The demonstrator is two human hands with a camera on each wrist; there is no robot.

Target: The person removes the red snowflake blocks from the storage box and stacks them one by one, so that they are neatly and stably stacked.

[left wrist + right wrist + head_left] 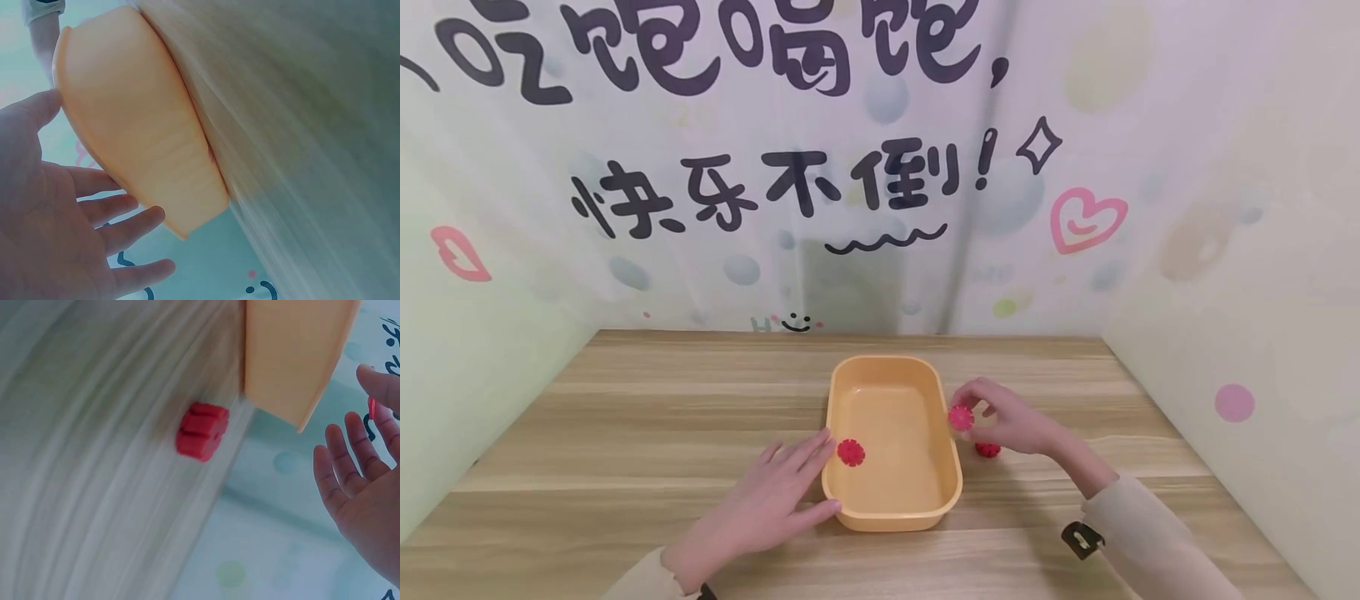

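Note:
A pale orange plastic tub (895, 517) stands on the wooden table. My left hand (767, 500) rests against its left rim with fingers spread and fairly straight; the left wrist view shows the fingertips touching the tub's edge (94, 156). Inside, near the left wall, lies a red notched disc (851, 452). Just outside the right rim, my right hand (1011, 418) pinches another pinkish-red notched disc (961, 417) between thumb and finger. Below that hand, a small red stack of notched discs (202, 431) sits on the table beside the tub, partly hidden in the head view.
A white printed curtain (850, 283) with dark lettering hangs behind the table (662, 417). Pale side walls (1240, 333) border it left and right. The tub is near the middle of the table, toward the back.

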